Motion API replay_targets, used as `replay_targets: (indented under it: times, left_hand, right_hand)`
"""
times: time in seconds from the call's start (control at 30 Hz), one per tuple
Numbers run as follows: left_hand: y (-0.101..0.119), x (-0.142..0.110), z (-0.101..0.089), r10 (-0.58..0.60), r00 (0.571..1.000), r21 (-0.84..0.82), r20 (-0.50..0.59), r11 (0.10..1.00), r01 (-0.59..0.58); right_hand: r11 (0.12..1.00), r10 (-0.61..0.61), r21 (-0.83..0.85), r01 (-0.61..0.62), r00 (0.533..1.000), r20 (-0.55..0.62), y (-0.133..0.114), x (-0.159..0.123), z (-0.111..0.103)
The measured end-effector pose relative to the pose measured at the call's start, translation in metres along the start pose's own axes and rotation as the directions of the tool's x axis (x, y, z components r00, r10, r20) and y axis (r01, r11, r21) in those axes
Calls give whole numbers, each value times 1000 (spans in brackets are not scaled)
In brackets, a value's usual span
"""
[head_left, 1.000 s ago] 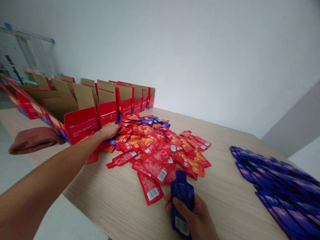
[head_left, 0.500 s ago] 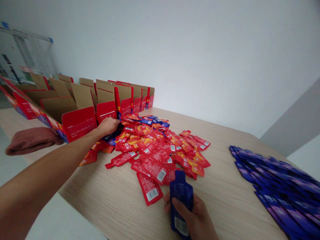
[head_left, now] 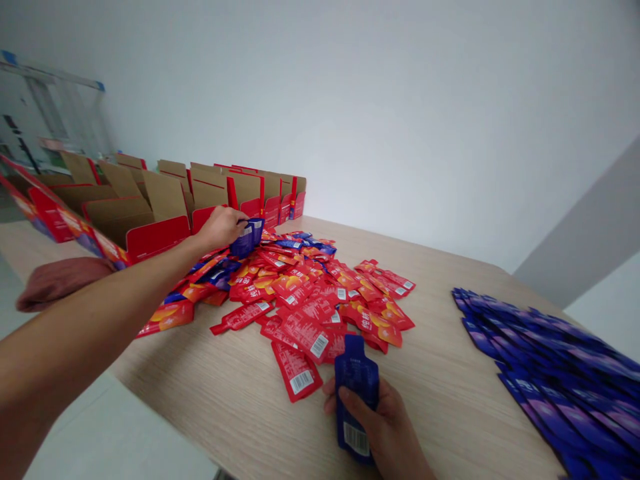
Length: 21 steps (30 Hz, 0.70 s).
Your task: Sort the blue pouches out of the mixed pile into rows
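Note:
My left hand [head_left: 223, 227] reaches across to the far side of a mixed pile and pinches blue sachets [head_left: 246, 239], lifted just above the heap; two seem to be in it. Near the front edge, my right hand [head_left: 383, 423] is closed around a blue sachet [head_left: 356, 393], spout end up, barcode facing me, thumb across its front. Whether more sachets lie behind it I cannot tell. Between the hands spreads the pile of red sachets [head_left: 305, 300] with orange fruit prints, some blue ones mixed in at its left and back.
Open red cardboard boxes [head_left: 159, 237] stand in rows at the left and back. Overlapping blue sachets [head_left: 560, 380] lie fanned in rows on the right of the wooden table [head_left: 440, 373]. A brown cloth [head_left: 65, 283] rests at the left edge. A white wall rises behind.
My left hand has risen out of the pile, bringing blue sachets up into view. My right hand still grips its blue sachet, almost in place; the view has shifted slightly.

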<state>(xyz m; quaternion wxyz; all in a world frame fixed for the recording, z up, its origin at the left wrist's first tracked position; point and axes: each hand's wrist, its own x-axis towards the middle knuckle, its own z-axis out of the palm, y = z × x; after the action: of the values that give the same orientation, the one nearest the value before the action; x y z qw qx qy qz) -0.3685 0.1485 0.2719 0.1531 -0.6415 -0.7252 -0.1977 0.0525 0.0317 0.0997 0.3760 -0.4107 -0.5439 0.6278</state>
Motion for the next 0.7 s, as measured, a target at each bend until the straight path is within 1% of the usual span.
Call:
replay_targets:
  times: [0.1, 0.2, 0.23, 0.3, 0.33, 0.37, 0.4, 0.43, 0.47, 0.5, 0.53, 0.57, 0.6, 0.63, 0.67, 0.7]
  left_hand:
    - [26, -4, -26, -94, 989, -91, -117, 992, 83]
    - [63, -15, -49, -165, 960, -230, -226, 967, 112]
    - [76, -20, -54, -172, 953, -277, -250, 956, 100]
    - [102, -33, -58, -172, 935, -353, -311, 934, 54]
    - [114, -41, -56, -150, 928, -374, -341, 927, 13]
    - [127, -51, -51, -105, 917, -380, -384, 924, -53]
    - [139, -62, -44, 8, 897, -348, -442, 920, -179]
    - [152, -74, -34, 149, 836, -279, -528, 900, -336]
    - [165, -88, -23, 341, 750, -172, -567, 841, -513]
    - [178, -103, -9, 498, 624, -88, -602, 736, -672]
    - [191, -118, 4, 646, 466, -25, -604, 569, -822]
    - [204, -134, 18, 724, 374, 6, -579, 462, -887]
    - [215, -150, 31, 748, 345, -14, -567, 410, -912]
    - [225, -165, 43, 763, 328, -28, -557, 378, -925]
    - [233, -179, 53, 773, 316, -42, -550, 352, -935]
    - [239, -191, 62, 791, 287, -46, -541, 313, -949]
  right_hand:
    - [1000, -4, 6, 4, 1000, -12, -5, 0, 1]
    - [992, -22, 120, 29, 998, -62, -19, -5, -3]
    - [986, -25, 160, 37, 997, -78, -25, -7, -6]
    - [981, -28, 187, 48, 994, -107, -35, -11, -18]
    - [985, -26, 169, 47, 992, -124, -40, -13, -27]
    - [991, -27, 129, 45, 989, -143, -42, -14, -36]
    - [997, -37, 68, 48, 986, -163, -44, -16, -46]
    - [999, -53, -17, 51, 982, -182, -45, -18, -56]
    - [990, -75, -130, 50, 977, -198, -44, -20, -65]
    - [962, -102, -270, 44, 973, -205, -42, -23, -73]
    - [908, -136, -418, 34, 966, -218, -40, -25, -79]
    - [830, -177, -558, 13, 955, -240, -38, -28, -84]
    - [738, -217, -675, -19, 940, -263, -37, -32, -86]
    - [641, -247, -765, -63, 927, -283, -36, -36, -86]
    - [548, -258, -829, -115, 919, -298, -36, -41, -84]
    - [464, -245, -870, -166, 920, -306, -37, -47, -80]
